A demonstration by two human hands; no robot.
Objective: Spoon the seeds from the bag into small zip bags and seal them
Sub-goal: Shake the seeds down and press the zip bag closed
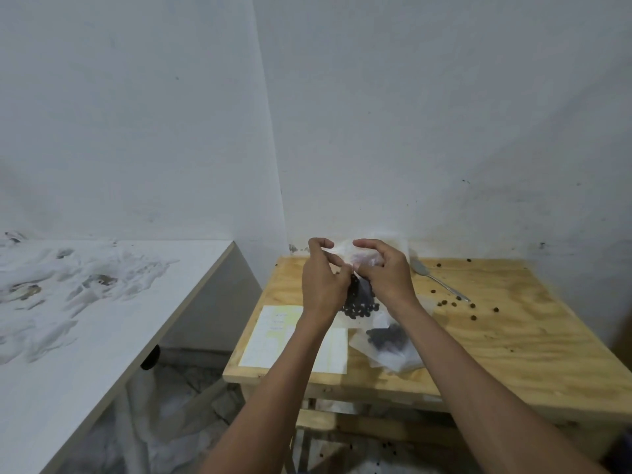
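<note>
Two hands are working together above the plywood table (pixel 496 336), raised over its rear left part. Both are holding one small zip bag (pixel 359 295) between them. The left hand (pixel 321 282) is pinching the bag's top edge from the left, with thumb and fingers curled onto the plastic. The right hand (pixel 386 275) is pinching the same edge from the right, fingers arched over it. The fingertips of the two hands are nearly meeting at the bag's mouth. The bag is hanging below the hands, and dark seeds (pixel 360 307) are sitting in its lower part, just under the level of the wrists. Whether the zip strip is fully pressed together cannot be told.

Behind the hands, a larger clear bag (pixel 383 241) is standing near the wall; its contents are blurred. A spoon (pixel 439 282) is lying on the table to the right of the right hand, apart from it, bowl toward the wall. Loose seeds (pixel 451 303) are lying scattered around the spoon's handle and further right.

Nearer the viewer, below the right forearm, a filled bag (pixel 388 340) of dark seeds is lying flat on the table. A paper sheet (pixel 270 336) is lying under the left forearm, at the table's front left. A white counter (pixel 85 319) is standing to the left, separate from the table.
</note>
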